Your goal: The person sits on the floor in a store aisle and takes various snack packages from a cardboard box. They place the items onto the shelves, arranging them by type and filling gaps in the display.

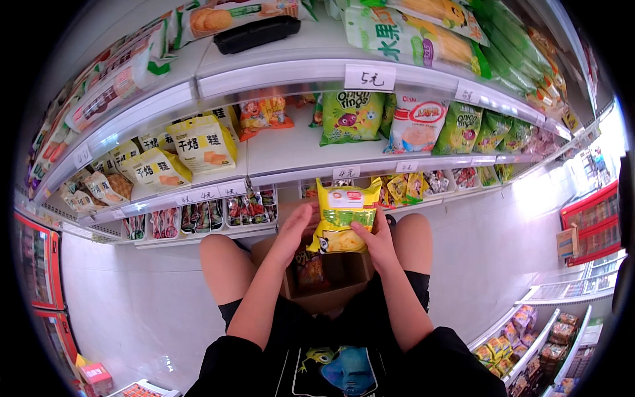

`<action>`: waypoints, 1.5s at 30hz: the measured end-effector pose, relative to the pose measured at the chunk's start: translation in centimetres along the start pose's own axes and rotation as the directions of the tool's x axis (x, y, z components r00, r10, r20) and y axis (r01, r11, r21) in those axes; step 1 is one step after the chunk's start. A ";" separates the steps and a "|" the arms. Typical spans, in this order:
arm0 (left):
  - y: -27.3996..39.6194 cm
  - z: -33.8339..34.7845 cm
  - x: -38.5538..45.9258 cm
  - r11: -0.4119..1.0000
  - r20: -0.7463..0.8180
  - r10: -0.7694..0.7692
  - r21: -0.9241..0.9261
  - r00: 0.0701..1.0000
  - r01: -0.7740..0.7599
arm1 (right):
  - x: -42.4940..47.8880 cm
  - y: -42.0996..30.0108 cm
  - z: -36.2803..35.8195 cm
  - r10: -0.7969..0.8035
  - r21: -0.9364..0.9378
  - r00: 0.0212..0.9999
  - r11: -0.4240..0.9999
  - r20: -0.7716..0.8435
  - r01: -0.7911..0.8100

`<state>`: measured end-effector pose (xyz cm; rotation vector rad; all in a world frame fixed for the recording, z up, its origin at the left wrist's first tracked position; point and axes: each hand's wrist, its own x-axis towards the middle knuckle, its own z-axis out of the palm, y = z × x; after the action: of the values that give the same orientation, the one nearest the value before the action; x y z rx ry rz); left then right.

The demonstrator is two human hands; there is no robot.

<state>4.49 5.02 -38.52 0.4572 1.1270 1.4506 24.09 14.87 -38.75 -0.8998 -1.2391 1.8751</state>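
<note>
My right hand [381, 241] grips a yellow snack bag [349, 211] by its right side, the thumb pressed on the front. The bag is upright, with pale chips pictured near its bottom. My left hand [295, 231] is held beside the bag's left edge, palm turned inward and fingers extended. Whether its fingertips touch the bag is hard to tell. Below, between my knees, stands an uncovered cardboard box [325, 299]. A dark snack bag [310, 269] with an orange picture lies inside it, and the yellow bag hides part of the box.
Shelving with a price-tagged edge [297, 79] spans the front. Green onion ring bags [351, 118] and yellow-white cake bags [201, 148] stand on the middle shelf. Trays of small packets [250, 207] line the bottom shelf. A black object [257, 34] lies on the upper shelf.
</note>
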 end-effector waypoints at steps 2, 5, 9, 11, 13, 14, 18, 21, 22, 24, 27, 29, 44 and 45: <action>-2.1 -0.4 0.6 0.977 0.005 0.090 0.192 0.996 -0.089 | 0.2 0.8 0.1 -0.047 -0.096 0.998 0.994 0.033 0.050; -3.2 0.3 0.6 0.949 0.045 0.157 0.270 0.987 -0.163 | 0.7 2.1 0.7 -0.041 -0.038 0.998 0.998 0.046 0.043; -2.3 0.4 1.0 0.962 0.034 0.064 0.262 0.997 -0.070 | 0.9 3.1 1.0 -0.066 -0.007 0.996 0.998 0.053 0.067; -1.2 0.5 0.5 0.966 0.052 0.023 0.257 0.998 -0.035 | 0.8 3.2 0.9 -0.059 0.010 0.996 0.998 0.062 0.059; -1.4 0.1 0.6 0.963 0.049 0.016 0.267 0.999 -0.028 | 0.5 3.2 0.8 -0.037 0.013 0.997 0.999 0.069 0.036; -1.3 0.1 0.6 0.962 0.048 0.013 0.272 0.999 -0.026 | 0.5 3.2 0.7 -0.040 0.009 0.997 0.999 0.068 0.040; -1.3 0.3 0.2 0.970 0.067 -0.011 0.242 0.998 -0.005 | 0.4 2.5 0.7 -0.050 -0.003 0.997 0.999 0.060 0.050; -1.9 -0.1 0.6 0.968 0.072 -0.034 0.249 0.997 0.015 | 0.2 2.1 1.0 -0.059 0.014 0.996 0.998 0.063 0.058; -1.8 0.0 0.7 0.970 0.068 -0.030 0.244 0.997 0.012 | 0.2 2.1 1.0 -0.063 0.024 0.996 0.998 0.066 0.061; -1.6 0.4 0.7 0.976 0.069 -0.010 0.219 0.998 -0.006 | 0.2 2.2 0.9 -0.066 0.010 0.996 0.998 0.064 0.066; -1.6 0.6 0.7 0.983 0.070 0.033 0.177 0.997 -0.045 | 0.4 2.4 0.7 -0.086 0.004 0.993 0.996 0.076 0.086; -1.6 0.8 0.8 0.984 0.061 0.050 0.169 0.997 -0.059 | 0.4 2.5 0.5 -0.091 -0.002 0.993 0.996 0.081 0.092; 1.6 1.4 -4.4 0.975 -0.132 0.208 0.104 0.969 -0.195 | 5.5 -7.3 3.9 -0.190 -0.393 0.834 0.813 0.519 0.430; 2.0 2.0 -4.4 0.971 -0.125 0.215 0.138 0.969 -0.197 | 5.5 -6.6 3.8 -0.245 -0.344 0.830 0.824 0.501 0.450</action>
<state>6.04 2.04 -34.54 0.5820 1.3181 1.6186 19.24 19.77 -32.33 -0.4094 -2.0298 1.5434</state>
